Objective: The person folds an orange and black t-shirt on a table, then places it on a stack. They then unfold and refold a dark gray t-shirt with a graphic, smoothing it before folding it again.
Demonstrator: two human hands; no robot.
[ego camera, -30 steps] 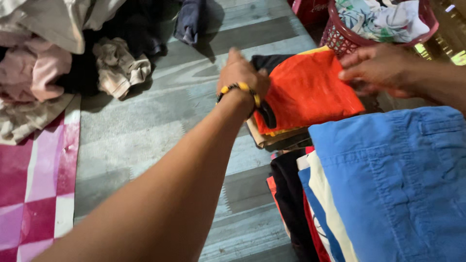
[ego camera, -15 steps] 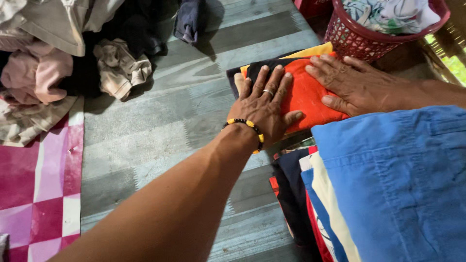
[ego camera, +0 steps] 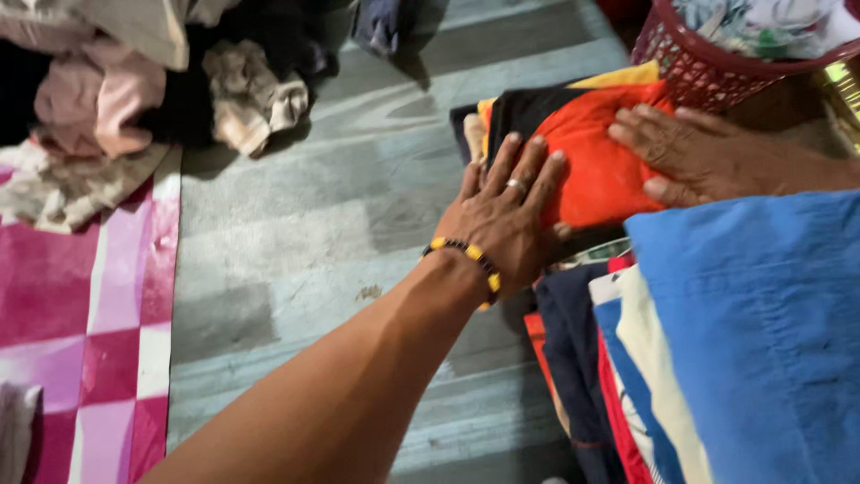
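Orange folded garment atop a small stack just in front of red basket. Left hand and right hand pressed flat on it, fingers spread, gripping nothing. Step judged: smoothing. Next: even pressure without shifting the stack.

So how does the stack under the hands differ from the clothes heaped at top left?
The folded stack is squared and layered, orange on top; the loose heap is crumpled and spread, in pale pink, beige and dark cloth. The left hand and right hand lie flat on the stack; no hand touches the heap. Both sit on the grey floor.
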